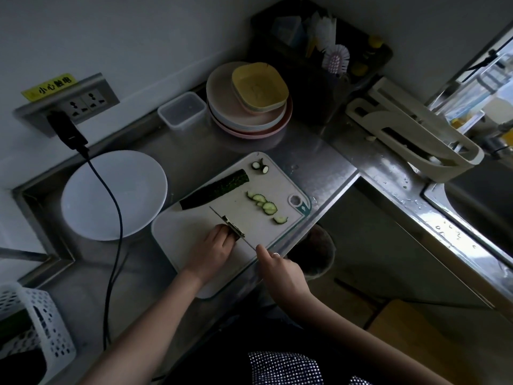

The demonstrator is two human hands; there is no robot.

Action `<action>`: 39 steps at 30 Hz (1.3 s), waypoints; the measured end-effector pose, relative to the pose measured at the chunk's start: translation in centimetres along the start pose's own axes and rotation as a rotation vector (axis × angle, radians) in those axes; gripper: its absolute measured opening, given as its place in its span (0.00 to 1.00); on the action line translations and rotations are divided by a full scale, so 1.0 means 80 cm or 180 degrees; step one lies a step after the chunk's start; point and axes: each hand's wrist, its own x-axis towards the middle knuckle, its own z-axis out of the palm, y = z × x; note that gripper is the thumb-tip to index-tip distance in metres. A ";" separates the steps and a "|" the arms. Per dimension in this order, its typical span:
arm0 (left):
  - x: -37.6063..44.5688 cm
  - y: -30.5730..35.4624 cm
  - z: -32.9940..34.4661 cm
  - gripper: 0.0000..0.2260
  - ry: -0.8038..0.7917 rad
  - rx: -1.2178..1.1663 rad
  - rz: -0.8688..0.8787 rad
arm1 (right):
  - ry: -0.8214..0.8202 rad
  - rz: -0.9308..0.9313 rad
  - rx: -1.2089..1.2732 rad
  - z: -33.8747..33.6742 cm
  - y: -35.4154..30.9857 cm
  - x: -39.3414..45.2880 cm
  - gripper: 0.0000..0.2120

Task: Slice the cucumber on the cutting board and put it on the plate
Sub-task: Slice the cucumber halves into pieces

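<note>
A white cutting board [194,232] lies on the steel counter. On it rests a long dark cucumber half [215,189], with several cut slices [266,205] to its right and end bits [260,166] at the far corner. My left hand [213,250] holds a short cucumber piece [234,232] down with curled fingers. My right hand [280,269] grips the knife handle; the blade [230,225] stands edge-down on that piece. A big white plate [113,194] sits left of the board.
A stack of plates [249,118] and a clear box [183,111] stand behind the board. A black cable [111,218] runs from the wall socket across the white plate. A knife rack [416,134] and sink [472,195] are at right, a white basket [36,323] at lower left.
</note>
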 end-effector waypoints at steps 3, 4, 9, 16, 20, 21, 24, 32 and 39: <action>-0.002 -0.001 0.001 0.21 0.0019 0.0020 -0.0026 | -0.0030 0.0007 -0.0066 -0.003 -0.002 -0.001 0.13; -0.002 -0.001 0.000 0.22 0.0024 0.0030 -0.0031 | -0.0026 0.0015 -0.0090 -0.005 -0.003 0.000 0.13; 0.000 0.001 -0.002 0.21 0.0035 -0.0007 -0.0062 | -0.0028 0.0034 -0.0176 -0.008 -0.005 0.000 0.14; 0.001 -0.002 0.004 0.08 0.0100 -0.0093 0.0007 | -0.0056 0.0143 0.0049 0.009 0.003 0.009 0.12; 0.000 -0.003 0.004 0.07 0.0145 -0.0005 0.0030 | -0.0047 0.0134 0.0048 0.013 0.005 0.009 0.12; -0.001 -0.003 0.004 0.07 0.0164 0.0010 0.0015 | -0.0038 0.0125 0.0050 0.012 0.004 0.009 0.12; 0.000 -0.002 0.003 0.07 0.0144 0.0000 0.0012 | -0.0029 0.0125 0.0047 0.011 0.004 0.009 0.11; 0.023 0.002 -0.029 0.12 0.0239 -0.0327 -0.0097 | 0.0041 0.0198 0.0042 0.001 0.008 0.011 0.10; 0.072 -0.003 -0.057 0.17 -0.0243 -0.0430 0.0148 | 0.0191 0.0233 0.0055 -0.007 0.018 0.011 0.10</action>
